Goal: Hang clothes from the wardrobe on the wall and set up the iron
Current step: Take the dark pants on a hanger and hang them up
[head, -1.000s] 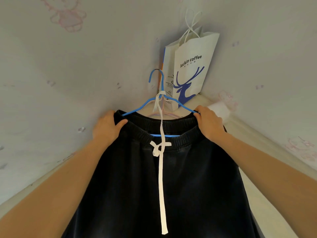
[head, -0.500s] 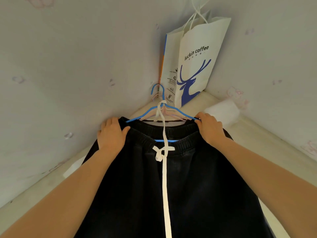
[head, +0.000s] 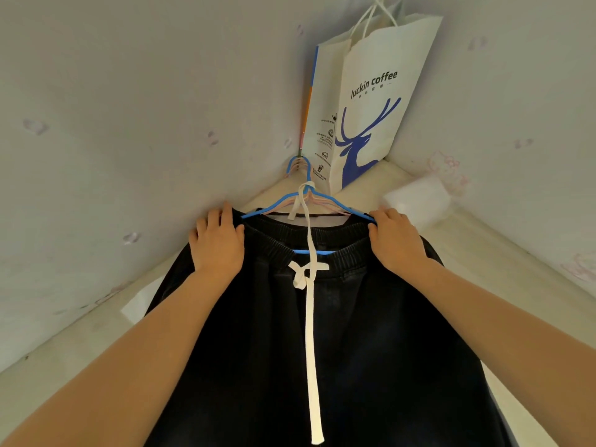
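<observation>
Pale papered walls with faint pink prints meet in a corner; a cream ledge runs along their foot, narrow on the left, wider on the right. Left hand grips the left end of the elastic waistband of the black garment, fingers curled over the top edge, thumb on the front face. Right hand grips the right end the same way, fingertips touching the tip of the blue hanger. The garment sits on this thin wire-shaped hanger; the lower bar shows just behind the gathered waistband. Fabric dark, matte, heavy, hanging straight down between both forearms. A flat white drawstring is knotted at the waist, with one end looped round the hanger neck. Pink hangers lie close behind the blue one. The hook reaches into the corner; what it catches on cannot be told. A white paper bag with a blue deer stands in the corner, and a white wrapped bundle lies just beyond the right hand
</observation>
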### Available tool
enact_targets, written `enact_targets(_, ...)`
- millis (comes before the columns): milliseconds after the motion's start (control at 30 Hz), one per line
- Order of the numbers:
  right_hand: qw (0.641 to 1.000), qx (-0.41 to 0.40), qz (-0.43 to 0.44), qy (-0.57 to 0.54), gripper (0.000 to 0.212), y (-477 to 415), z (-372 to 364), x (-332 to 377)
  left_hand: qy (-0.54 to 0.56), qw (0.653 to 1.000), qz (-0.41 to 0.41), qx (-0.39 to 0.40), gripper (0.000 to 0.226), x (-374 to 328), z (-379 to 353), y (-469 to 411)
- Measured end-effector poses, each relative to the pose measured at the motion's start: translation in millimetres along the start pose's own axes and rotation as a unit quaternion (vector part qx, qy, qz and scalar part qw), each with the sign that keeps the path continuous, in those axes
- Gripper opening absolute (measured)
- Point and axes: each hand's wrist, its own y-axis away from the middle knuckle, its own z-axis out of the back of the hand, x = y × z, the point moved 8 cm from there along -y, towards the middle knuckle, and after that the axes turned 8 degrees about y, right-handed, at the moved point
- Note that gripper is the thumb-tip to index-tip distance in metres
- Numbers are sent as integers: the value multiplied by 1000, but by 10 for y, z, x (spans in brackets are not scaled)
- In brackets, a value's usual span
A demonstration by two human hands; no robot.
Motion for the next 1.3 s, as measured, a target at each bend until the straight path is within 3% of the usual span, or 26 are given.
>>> enact_targets(200, 998, 15, 40, 40, 49, 325, -94, 21, -12, 999, -52, -8, 55, -146, -67, 309)
enact_targets(567, 996, 69, 54, 7, 61, 1586, 26, 193, 26, 992, -125, 17, 39, -540, -56, 1487)
enact_targets(1000, 988, 105, 115, -19, 56, 3417, 80, 108, 19, 991, -101, 85, 37, -655, -98, 3487)
enact_targets(1300, 988, 97, 114, -37, 54, 4484, 201, -75, 55, 994, -90, 37, 34, -775, 51, 4608)
